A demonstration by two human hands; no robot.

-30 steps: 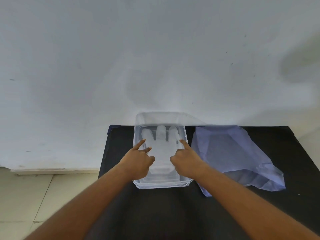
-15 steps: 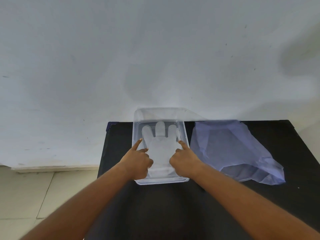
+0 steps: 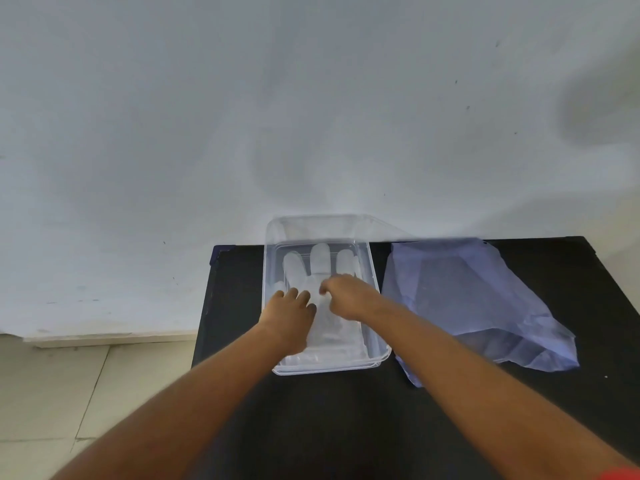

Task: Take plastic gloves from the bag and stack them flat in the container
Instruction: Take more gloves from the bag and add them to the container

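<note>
A clear plastic container point(image 3: 375, 282) stands on a black table point(image 3: 346, 417), against the wall. A translucent white plastic glove point(image 3: 320, 263) lies flat inside it, fingers pointing away from me. My left hand point(image 3: 291, 315) rests knuckles up on the glove's palm area at the left, fingers curled. My right hand point(image 3: 349, 296) is over the glove's middle, fingers bent down onto the plastic; whether they pinch it I cannot tell. A pale blue plastic bag point(image 3: 478, 306) lies flat on the table to the right of the container.
A white wall point(image 3: 311, 116) rises straight behind the table. The table's left edge point(image 3: 204, 306) drops to a tiled floor point(image 3: 52, 393). Bare black tabletop shows in front of the container and right of the bag.
Both hands moved inward from the glove's sides onto its middle. The pointing index fingers have curled down. The view shifted slightly; container and bag stay put.
</note>
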